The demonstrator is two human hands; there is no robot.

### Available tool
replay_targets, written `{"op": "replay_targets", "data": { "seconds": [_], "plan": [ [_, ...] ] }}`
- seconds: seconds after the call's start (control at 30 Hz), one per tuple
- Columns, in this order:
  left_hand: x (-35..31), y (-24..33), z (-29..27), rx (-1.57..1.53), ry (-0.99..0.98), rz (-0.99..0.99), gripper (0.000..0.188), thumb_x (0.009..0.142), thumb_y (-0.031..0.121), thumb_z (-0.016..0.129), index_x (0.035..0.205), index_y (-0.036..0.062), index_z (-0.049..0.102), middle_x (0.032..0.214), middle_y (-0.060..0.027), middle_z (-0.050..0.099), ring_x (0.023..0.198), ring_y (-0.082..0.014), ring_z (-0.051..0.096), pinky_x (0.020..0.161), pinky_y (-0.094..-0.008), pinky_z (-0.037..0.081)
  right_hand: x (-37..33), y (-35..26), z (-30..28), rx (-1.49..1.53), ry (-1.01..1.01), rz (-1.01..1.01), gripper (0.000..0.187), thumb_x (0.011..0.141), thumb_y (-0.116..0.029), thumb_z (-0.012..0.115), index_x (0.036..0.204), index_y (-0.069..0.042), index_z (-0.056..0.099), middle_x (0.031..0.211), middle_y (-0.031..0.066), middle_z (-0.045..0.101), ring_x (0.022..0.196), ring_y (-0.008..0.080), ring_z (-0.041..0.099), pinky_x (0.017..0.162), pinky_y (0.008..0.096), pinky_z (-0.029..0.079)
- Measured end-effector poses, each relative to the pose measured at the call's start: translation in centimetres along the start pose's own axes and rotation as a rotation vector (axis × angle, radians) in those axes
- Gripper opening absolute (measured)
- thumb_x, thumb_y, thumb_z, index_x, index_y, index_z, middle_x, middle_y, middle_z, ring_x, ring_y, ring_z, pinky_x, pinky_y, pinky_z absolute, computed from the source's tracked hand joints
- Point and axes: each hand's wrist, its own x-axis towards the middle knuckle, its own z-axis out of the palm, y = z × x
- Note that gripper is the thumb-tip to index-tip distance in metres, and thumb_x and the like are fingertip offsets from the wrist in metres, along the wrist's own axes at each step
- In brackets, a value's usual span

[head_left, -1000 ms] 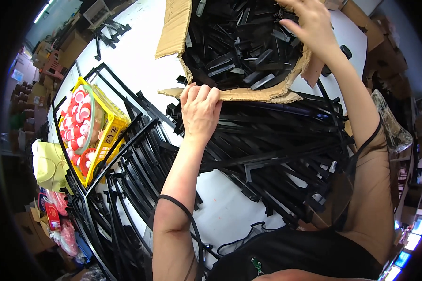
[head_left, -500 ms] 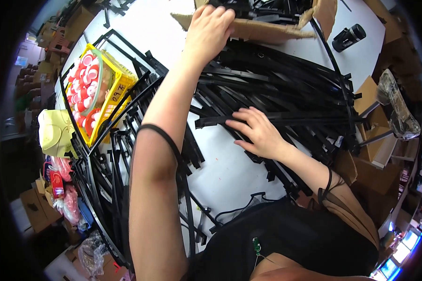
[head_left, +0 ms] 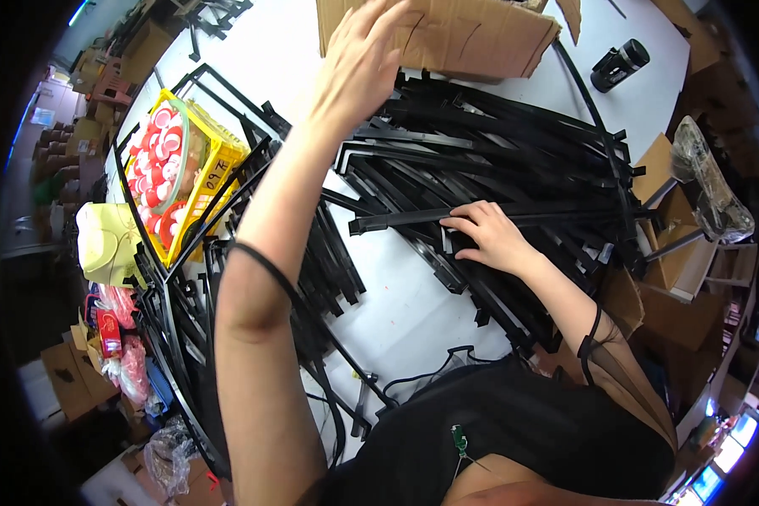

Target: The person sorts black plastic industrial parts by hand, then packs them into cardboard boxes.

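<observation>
My left hand (head_left: 358, 72) is stretched out at the far side of the table, fingers extended against the left part of a brown cardboard box (head_left: 481, 42). It grips nothing that I can see. My right hand (head_left: 496, 242) lies over a long black strip (head_left: 396, 221) with a squared end, fingertips on it and thumb apart. Beneath and around it is a heap of similar black strips and angled frame pieces (head_left: 430, 156). More black pieces (head_left: 333, 253) lie under and beside my left forearm.
On the left, a yellow crate (head_left: 215, 169) holds red and white round pieces (head_left: 156, 164). A black cylindrical bottle (head_left: 621, 65) lies at the far right. A clear-wrapped stool or chair part (head_left: 713, 185) stands beyond the right edge. A wrench-like metal tool (head_left: 363, 392) lies close to me.
My left hand has loosened from the box edge, fingers now extended. The box shows a broad brown side, and its black contents are hidden. My right hand has slid rightward along the strip.
</observation>
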Motion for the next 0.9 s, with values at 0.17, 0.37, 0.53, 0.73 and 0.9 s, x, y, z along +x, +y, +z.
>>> {"op": "replay_targets", "data": {
  "seconds": [0.17, 0.37, 0.53, 0.73, 0.9],
  "plan": [
    [-12.0, 7.3, -7.8, 0.020, -0.348, -0.833, 0.037, 0.088, 0.007, 0.057, 0.125, 0.0064, 0.052, 0.109, -0.0171, 0.061, 0.102, -0.0310, 0.060, 0.090, -0.0372, 0.047, 1.6, 1.3, 0.5, -0.191, 0.171, -0.052, 0.068, 0.060, -0.024, 0.083, 0.123, -0.018, 0.056, 0.128, 0.0075, 0.048, 0.119, 0.0307, 0.045, 0.104, 0.0463, 0.034],
    [-22.9, 17.8, -11.5, -0.209, -0.066, -1.567, 0.029, 0.094, 0.010, 0.052, 0.121, 0.0004, 0.050, 0.084, -0.0072, 0.062, 0.077, -0.0140, 0.061, 0.072, -0.0274, 0.050, 5.7, 5.6, -4.9, 0.042, 0.222, -0.063, 0.043, 0.072, -0.030, 0.077, 0.108, -0.011, 0.064, 0.105, 0.0039, 0.064, 0.101, 0.0232, 0.057, 0.088, 0.0363, 0.046],
    [-25.9, 25.8, -7.2, -0.511, -0.319, -1.790, 0.045, 0.093, 0.019, 0.057, 0.131, -0.0005, 0.042, 0.104, -0.0129, 0.061, 0.093, -0.0175, 0.059, 0.084, -0.0292, 0.048, 9.8, 16.8, -8.0, -0.092, 0.522, 0.276, 0.041, 0.087, -0.037, 0.061, 0.112, -0.005, 0.063, 0.110, 0.0139, 0.064, 0.101, 0.0334, 0.059, 0.091, 0.0377, 0.046],
    [-25.1, 26.5, -2.5, -0.911, -0.116, -1.930, 0.065, 0.088, 0.027, 0.068, 0.136, -0.0020, 0.035, 0.125, -0.0154, 0.054, 0.116, -0.0206, 0.052, 0.099, -0.0318, 0.041, 10.0, 28.1, -8.3, -0.273, 0.067, 0.677, 0.073, 0.089, -0.063, 0.043, 0.121, 0.000, 0.058, 0.118, 0.0222, 0.059, 0.115, 0.0358, 0.054, 0.098, 0.0402, 0.042],
    [-23.7, 26.9, 0.7, -1.099, 0.114, -1.978, 0.066, 0.081, 0.027, 0.076, 0.127, -0.0024, 0.039, 0.123, -0.0116, 0.054, 0.111, -0.0183, 0.052, 0.099, -0.0298, 0.039, 9.9, 27.0, -6.1, -0.555, 0.090, 0.636, 0.074, 0.090, -0.067, 0.036, 0.104, 0.000, 0.065, 0.111, 0.0183, 0.061, 0.104, 0.0364, 0.056, 0.093, 0.0443, 0.044]
  ]
}}
